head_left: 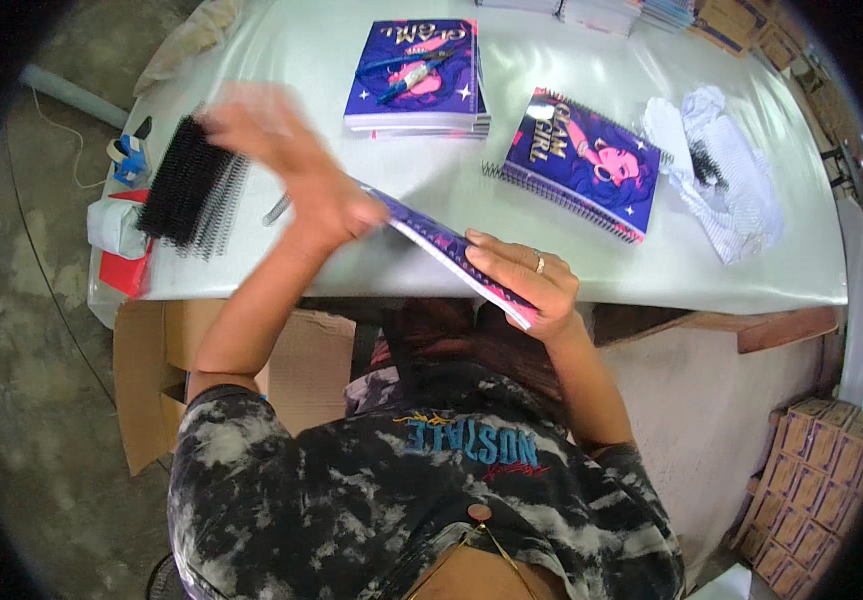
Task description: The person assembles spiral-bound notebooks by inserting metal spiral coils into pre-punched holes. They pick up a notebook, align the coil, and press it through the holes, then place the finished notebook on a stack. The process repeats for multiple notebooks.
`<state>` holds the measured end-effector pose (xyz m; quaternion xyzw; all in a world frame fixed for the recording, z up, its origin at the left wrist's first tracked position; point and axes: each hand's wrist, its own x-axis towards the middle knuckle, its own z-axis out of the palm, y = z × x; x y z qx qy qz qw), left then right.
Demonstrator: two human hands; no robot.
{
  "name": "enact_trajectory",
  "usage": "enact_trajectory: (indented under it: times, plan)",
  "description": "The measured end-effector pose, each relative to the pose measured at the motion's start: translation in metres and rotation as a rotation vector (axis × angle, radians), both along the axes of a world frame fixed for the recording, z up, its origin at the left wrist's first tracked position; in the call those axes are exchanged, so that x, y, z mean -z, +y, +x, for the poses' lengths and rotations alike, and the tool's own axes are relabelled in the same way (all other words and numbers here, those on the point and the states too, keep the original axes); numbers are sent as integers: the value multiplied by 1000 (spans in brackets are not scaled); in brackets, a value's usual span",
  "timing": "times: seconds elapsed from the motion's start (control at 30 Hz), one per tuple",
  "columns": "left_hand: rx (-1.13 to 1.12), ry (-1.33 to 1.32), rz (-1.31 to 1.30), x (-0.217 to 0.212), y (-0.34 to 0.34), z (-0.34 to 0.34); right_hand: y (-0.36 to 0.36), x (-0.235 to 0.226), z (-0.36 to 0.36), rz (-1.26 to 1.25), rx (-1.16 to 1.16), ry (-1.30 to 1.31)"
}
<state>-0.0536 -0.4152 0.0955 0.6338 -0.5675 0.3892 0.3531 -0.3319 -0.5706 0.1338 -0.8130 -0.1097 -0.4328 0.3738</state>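
I hold a purple notebook block (451,255) near the middle of the frame, tilted, its lower end at the table edge. My right hand (526,280) is closed around that lower end, thumb below and fingers flat on the cover, so the pages stay together. My left hand (296,165) is blurred over the upper end; it looks open and flat, but I cannot tell if it grips anything. To do this well, I think I must keep the punched edge even and press the sheets firm. The black spiral coils (191,190) lie at the left of the frame, a finished spiral notebook (581,165) at the right, and a stack of notebooks (416,75) at the top.
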Motion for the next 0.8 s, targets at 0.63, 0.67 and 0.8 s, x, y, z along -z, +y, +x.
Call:
enact_trajectory:
  times: [0.63,0.67,0.8]
  plan:
    - [85,241,2,-14,-38,-55,-7,7,6,68,-10,-8]
    - [76,204,267,-24,-34,-92,-8,9,7,91,48,-6]
    - [238,-56,197,-14,-27,-94,-13,17,7,192,60,49]
